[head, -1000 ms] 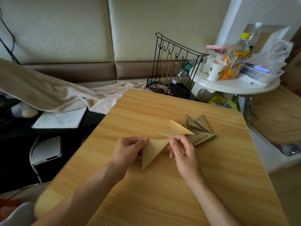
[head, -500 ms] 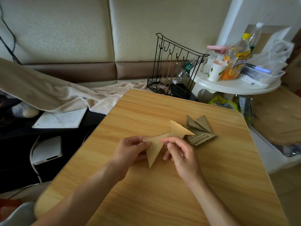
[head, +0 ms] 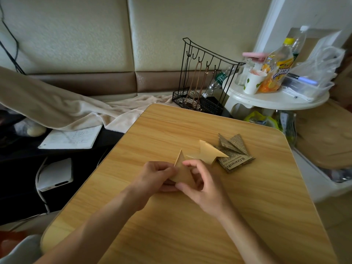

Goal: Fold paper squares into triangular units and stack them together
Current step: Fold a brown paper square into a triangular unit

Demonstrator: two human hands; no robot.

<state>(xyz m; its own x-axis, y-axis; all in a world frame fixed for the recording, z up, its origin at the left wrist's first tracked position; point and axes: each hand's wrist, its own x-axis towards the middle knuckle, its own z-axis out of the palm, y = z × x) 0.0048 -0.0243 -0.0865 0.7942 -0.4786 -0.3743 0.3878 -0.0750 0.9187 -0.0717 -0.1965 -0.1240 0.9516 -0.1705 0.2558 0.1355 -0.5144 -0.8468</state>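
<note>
Tan folded triangle (head: 182, 171) held at frame centre, just above table (head: 247, 216), apex pointing up. Pinched on its left edge by left hand (head: 154, 177); gripped between thumb and forefinger of right hand (head: 202, 184). Finished tan unit (head: 208, 153) and newsprint units (head: 233, 154) located up-right, near but apart.

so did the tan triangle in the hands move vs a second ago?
Yes. The tan triangle swung from tip-down to tip-up; the finished tan unit on the table stayed put.

Wooden table (head: 190, 225), tan folded unit (head: 209, 152), newsprint folded units (head: 235, 156) touching
</note>
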